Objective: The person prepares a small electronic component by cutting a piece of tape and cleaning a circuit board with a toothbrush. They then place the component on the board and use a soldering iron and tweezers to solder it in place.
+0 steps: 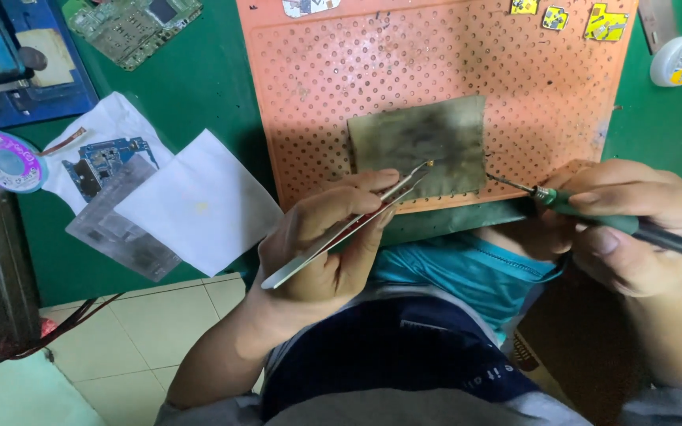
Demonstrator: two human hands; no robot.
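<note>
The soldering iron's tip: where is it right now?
In the head view, right of centre: the soldering iron, held in the right hand, points its tip at the right edge of the dirty grey cloth on the orange perforated mat.

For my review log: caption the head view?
Left hand holds tweezers, right hand a soldering iron, over orange mat.

We see slim metal tweezers [349, 227] pinched in the left hand [321, 244], lying slantwise — tips up and to the right, with a tiny golden part caught between them, just over the soiled grey-green pad [424, 134]. In the right hand [633, 229] sits a green-handled soldering iron [593, 213], nearly level — its thin tip points left, meeting the pad's right edge.
</note>
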